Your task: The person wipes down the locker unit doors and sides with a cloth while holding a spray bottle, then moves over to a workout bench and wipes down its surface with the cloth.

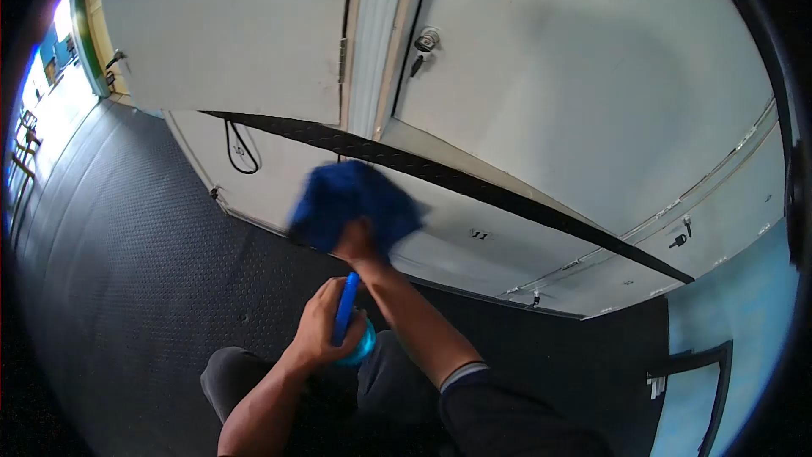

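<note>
A blue cloth (351,199), slightly blurred, is in my right hand (359,245), in front of the lower white locker doors (474,233). The cloth covers most of my fingers. Lower down, my left hand (323,322) is wrapped round a bottle (362,345) with a blue top (345,309) and a turquoise body, held above my knees. A black ledge strip (440,184) runs between the upper and lower doors, just above the cloth.
Upper locker doors (584,85) carry a lock with a key (425,41). A black cord loop (241,148) hangs at the left. Dark textured floor (152,228) lies below; a light blue wall (753,313) and black-framed object (723,372) stand right.
</note>
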Available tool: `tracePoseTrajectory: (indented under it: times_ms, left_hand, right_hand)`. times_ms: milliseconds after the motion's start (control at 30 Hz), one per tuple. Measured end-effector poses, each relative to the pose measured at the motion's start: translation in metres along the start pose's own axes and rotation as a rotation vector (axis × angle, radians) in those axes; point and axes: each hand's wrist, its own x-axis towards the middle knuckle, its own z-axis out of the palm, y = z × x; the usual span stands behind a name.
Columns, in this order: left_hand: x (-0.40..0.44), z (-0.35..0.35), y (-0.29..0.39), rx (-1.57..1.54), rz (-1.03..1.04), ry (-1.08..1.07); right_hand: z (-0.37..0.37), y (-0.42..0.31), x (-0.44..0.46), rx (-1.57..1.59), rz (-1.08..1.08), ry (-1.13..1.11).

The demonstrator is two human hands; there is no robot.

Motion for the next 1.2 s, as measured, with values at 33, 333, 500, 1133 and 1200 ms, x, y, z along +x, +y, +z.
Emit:
tracePoseTrajectory:
  times_ms: [33, 333, 500, 1133, 1200]
  left_hand:
    - [0.001, 0.0, -0.004, 0.062, 0.038, 0.022]
    - [0.009, 0.009, -0.014, 0.067, -0.013, -0.109]
    - [0.011, 0.026, -0.022, 0.063, 0.061, -0.233]
    - [0.004, 0.02, -0.033, 0.045, -0.16, -0.277]
    - [0.006, 0.024, -0.03, 0.033, -0.123, -0.277]
  right_hand:
    - [0.0, 0.001, -0.002, -0.666, -0.145, 0.003]
    - [0.092, -0.053, -0.114, -2.897, -0.608, 0.859]
    - [0.086, -0.162, -0.306, -3.339, -0.684, 1.316]
    - [0.0, 0.008, -0.113, -2.712, -0.572, 1.002]
    - [-0.005, -0.026, -0.173, -2.395, -0.853, 1.466]
